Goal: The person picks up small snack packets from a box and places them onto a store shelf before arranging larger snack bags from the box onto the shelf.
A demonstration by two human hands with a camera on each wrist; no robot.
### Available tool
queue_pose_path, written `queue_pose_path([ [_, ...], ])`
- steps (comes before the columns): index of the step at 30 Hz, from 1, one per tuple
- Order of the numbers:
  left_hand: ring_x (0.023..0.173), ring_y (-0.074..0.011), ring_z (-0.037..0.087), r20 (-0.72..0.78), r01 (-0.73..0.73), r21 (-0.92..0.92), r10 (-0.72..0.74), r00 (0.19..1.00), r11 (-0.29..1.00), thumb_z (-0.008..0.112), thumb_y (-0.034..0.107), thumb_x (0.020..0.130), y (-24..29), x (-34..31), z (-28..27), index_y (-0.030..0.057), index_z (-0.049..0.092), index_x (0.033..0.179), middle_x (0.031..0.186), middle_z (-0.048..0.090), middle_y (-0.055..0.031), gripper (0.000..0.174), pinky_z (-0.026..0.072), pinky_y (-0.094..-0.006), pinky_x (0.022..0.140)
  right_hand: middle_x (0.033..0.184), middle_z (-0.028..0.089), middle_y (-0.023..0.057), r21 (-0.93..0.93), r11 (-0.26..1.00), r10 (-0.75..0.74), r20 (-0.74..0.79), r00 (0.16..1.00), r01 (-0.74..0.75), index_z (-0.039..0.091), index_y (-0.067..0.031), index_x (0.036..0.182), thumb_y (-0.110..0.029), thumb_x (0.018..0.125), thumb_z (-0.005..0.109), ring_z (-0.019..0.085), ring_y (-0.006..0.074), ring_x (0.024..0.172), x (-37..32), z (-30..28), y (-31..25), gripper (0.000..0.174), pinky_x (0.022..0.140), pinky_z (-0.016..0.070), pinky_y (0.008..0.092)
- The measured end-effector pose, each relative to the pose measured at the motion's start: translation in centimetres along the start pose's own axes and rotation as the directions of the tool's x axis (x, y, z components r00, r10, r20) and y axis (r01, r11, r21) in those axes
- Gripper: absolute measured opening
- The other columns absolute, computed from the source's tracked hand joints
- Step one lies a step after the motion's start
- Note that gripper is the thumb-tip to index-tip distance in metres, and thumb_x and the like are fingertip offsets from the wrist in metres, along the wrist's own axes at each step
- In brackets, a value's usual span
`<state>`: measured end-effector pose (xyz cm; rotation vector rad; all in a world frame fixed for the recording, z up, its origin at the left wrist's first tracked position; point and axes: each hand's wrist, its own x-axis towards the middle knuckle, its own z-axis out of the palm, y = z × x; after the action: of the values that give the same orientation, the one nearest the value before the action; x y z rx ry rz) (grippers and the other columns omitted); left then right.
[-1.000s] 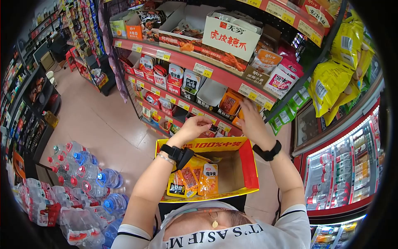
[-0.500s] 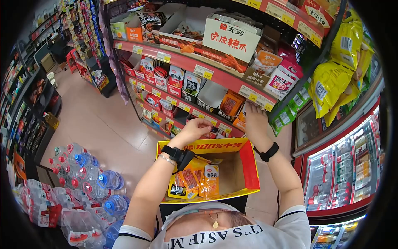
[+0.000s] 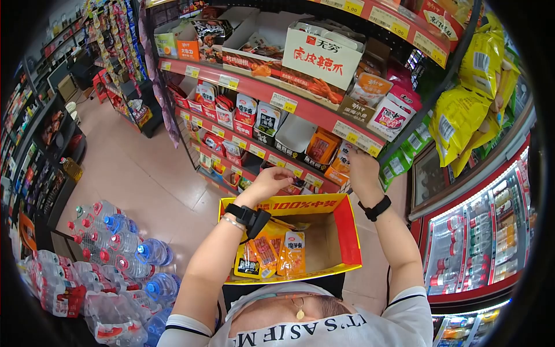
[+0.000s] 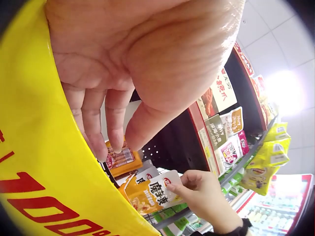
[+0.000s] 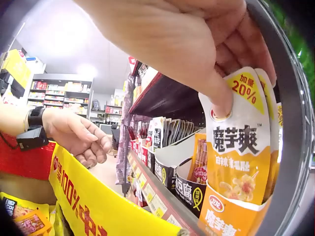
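My right hand (image 3: 364, 172) is at the right end of a shelf row, its thumb on the front of an orange-and-white snack packet (image 5: 241, 142) and the fingers behind it. The packet stands upright in an orange display box (image 5: 229, 214), with another packet just behind. My left hand (image 3: 269, 182) hangs over the far rim of a yellow-and-red carton (image 3: 303, 202), fingers loosely bent and holding nothing. Inside that carton lie an orange snack packet (image 3: 292, 253), a packet with red sticks in its window (image 3: 265, 251) and a black-and-yellow one (image 3: 247, 266).
Beside the orange box, a black display box (image 5: 189, 191) holds orange packets. The shelf's dark upright (image 5: 293, 108) curves close to my right hand. Yellow bags (image 3: 462, 121) hang at right near a drinks fridge (image 3: 477, 231). Bottled water (image 3: 115, 248) stands on the floor at left.
My right hand has gone from spread fingers over the orange packets to pinching one at its top, shifting slightly right and down. The left hand stays almost still.
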<state>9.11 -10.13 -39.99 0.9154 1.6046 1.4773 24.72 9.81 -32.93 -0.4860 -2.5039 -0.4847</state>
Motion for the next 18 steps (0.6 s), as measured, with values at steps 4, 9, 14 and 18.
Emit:
queue_pose_path([
  [4, 0.078, -0.0136, 0.061, 0.005, -0.008, 0.005, 0.008, 1.0, 1.0, 0.06, 0.015, 0.085, 0.0, 0.0, 0.0, -0.0028, 0.057, 0.106, 0.091, 0.064, -0.0078, 0.028, 0.0474, -0.0265, 0.071, 0.077, 0.059, 0.0107, 0.055, 0.998, -0.033, -0.085, 0.996, 0.037, 0.055, -0.0037, 0.081, -0.003, 0.074, 0.051, 0.06, 0.0263, 0.073, -0.2, -2.5, -0.4, 0.009, 0.062, 0.0496, 0.0339],
  [9, 0.092, -0.0124, 0.057, -0.064, -0.008, 0.005, 0.008, 0.998, 1.0, 0.058, 0.024, 0.088, 0.3, 0.1, 0.1, -0.001, 0.057, 0.111, 0.1, 0.062, -0.0074, 0.034, 0.0438, -0.0255, 0.08, 0.078, 0.061, 0.0128, 0.339, 0.934, -0.051, -0.184, 0.982, 0.112, 0.057, -0.0024, 0.083, 0.001, 0.076, 0.055, 0.06, 0.0286, 0.073, -1.4, -6.0, -1.5, 0.009, 0.06, 0.0469, 0.0339],
  [14, 0.096, -0.0135, 0.054, -0.09, -0.129, -0.095, 0.121, 0.989, 0.987, 0.053, 0.035, 0.09, 1.3, 0.0, 0.6, -0.0028, 0.054, 0.116, 0.105, 0.06, -0.0093, 0.046, 0.0425, -0.0264, 0.084, 0.077, 0.06, 0.0126, 0.715, 0.689, 0.131, 0.037, 0.991, -0.117, 0.058, 0.0008, 0.085, 0.0, 0.08, 0.056, 0.061, 0.0229, 0.068, -1.0, -8.8, -2.6, 0.006, 0.06, 0.0459, 0.0298],
  [18, 0.099, -0.0116, 0.053, 0.233, -0.064, -0.146, 0.098, 0.968, 0.987, 0.052, 0.039, 0.09, 2.5, -1.0, 0.9, -0.0018, 0.052, 0.118, 0.106, 0.06, -0.0065, 0.049, 0.0416, -0.0265, 0.086, 0.077, 0.06, 0.0117, 0.891, 0.393, 0.061, 0.22, 0.974, -0.226, 0.058, 0.0037, 0.09, -0.001, 0.083, 0.055, 0.06, 0.0163, 0.07, -1.2, -7.4, -2.9, 0.009, 0.064, 0.0459, 0.0264],
])
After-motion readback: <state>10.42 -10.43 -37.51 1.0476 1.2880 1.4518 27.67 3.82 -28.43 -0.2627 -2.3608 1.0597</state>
